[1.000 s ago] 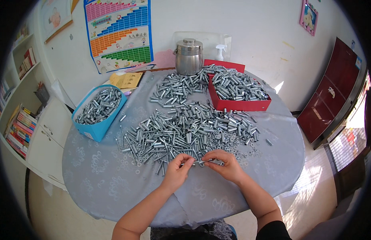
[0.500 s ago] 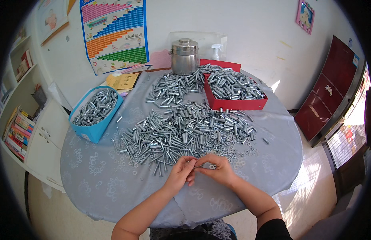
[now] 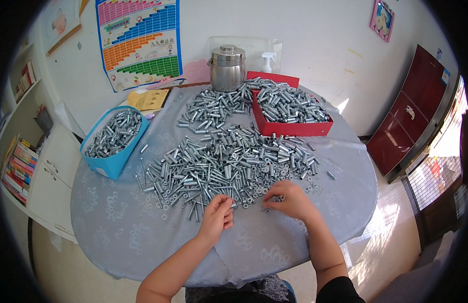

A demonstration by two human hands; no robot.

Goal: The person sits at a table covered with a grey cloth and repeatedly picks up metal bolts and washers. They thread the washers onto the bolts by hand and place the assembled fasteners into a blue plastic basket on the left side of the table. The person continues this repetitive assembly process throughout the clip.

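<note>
My left hand [image 3: 215, 217] is closed at the near edge of a heap of metal bolts and sleeves [image 3: 214, 161]. A small silvery bit shows by its fingertips, too small to name. To its right, my right hand [image 3: 290, 200] reaches into the scattered metal washers [image 3: 249, 198] at the heap's near right side. Its fingers are bent, thumb and fingertips brought together low over the washers. Whatever they pinch is hidden. The two hands are apart.
A blue basket [image 3: 113, 164] full of metal fasteners stands at the left. Farther right, a red box [image 3: 294, 130] overflows with sleeve anchors. Behind them are a steel pot [image 3: 227, 70], a white spray bottle [image 3: 267, 61] and a yellow booklet [image 3: 149, 100].
My hands were together in front of the heap and have parted. The right hand moved right and forward to the washers; the left shifted slightly left. The view has tilted a little.
</note>
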